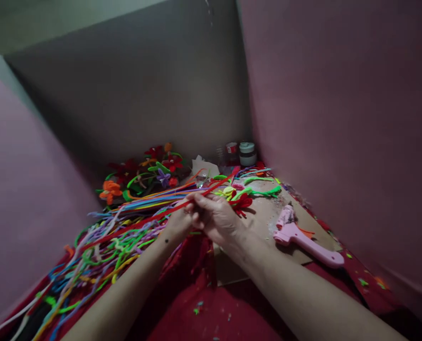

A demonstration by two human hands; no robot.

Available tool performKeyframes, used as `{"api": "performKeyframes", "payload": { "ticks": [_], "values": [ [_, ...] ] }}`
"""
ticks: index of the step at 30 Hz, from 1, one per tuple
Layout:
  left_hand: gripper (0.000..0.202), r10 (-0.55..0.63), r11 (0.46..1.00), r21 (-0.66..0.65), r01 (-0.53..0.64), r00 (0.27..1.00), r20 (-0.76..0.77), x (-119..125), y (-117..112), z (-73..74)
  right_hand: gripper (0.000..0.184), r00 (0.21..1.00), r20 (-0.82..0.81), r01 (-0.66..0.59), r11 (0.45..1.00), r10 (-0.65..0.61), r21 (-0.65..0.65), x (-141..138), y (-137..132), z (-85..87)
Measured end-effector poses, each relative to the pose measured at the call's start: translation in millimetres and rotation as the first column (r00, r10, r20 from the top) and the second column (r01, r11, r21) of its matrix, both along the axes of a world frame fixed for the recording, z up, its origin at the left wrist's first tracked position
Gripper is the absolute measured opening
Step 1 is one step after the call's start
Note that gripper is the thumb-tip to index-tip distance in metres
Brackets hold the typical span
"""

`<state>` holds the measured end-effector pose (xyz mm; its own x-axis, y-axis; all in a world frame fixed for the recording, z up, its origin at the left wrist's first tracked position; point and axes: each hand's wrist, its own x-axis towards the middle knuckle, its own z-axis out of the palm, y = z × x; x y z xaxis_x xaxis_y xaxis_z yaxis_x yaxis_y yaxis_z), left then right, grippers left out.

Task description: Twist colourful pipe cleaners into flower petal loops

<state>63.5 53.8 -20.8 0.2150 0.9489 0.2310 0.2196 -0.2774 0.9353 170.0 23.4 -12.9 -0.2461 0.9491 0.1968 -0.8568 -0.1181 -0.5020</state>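
My left hand [180, 219] and my right hand [220, 220] meet in the middle of the view, fingers closed around a long red pipe cleaner [218, 185]. One end of it reaches up and away to the right; the other runs down to the left over a heap of loose pipe cleaners. Just beyond my right hand lies a red pipe-cleaner flower [242, 201], partly hidden by that hand. Yellow-green and green pipe-cleaner pieces [266, 191] rest near it. Where exactly my fingertips press is hard to make out.
A pink hot glue gun [312, 247] lies on a cardboard sheet [262, 239] at right. Many-coloured pipe cleaners [114, 251] spread across the left. Behind stand finished pipe-cleaner flowers [110, 191] and a lidded jar [247, 154]. Red cloth [182, 303] covers the front; walls enclose both sides.
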Motion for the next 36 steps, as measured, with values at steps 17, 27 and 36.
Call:
{"api": "performKeyframes", "payload": {
  "ticks": [17, 27, 36],
  "values": [
    [0.022, 0.087, 0.965, -0.260, 0.016, 0.921, 0.379, -41.4, -25.1, -4.4, 0.021, 0.893, 0.344, 0.331, 0.942, -0.290, -0.064, -27.2, 5.4, -37.1],
    [0.025, 0.089, 0.962, -0.272, 0.015, 0.926, 0.367, -47.0, -21.0, -13.2, 0.023, 0.776, 0.577, 0.294, 0.956, -0.254, 0.025, -37.3, -4.0, -46.6],
    [0.022, -0.041, 0.974, -0.212, 0.076, 0.986, 0.163, -50.3, -23.7, -10.8, 0.024, 0.748, 0.619, 0.259, 0.964, -0.239, 0.059, -36.2, -6.8, -48.1]
  ]
}}
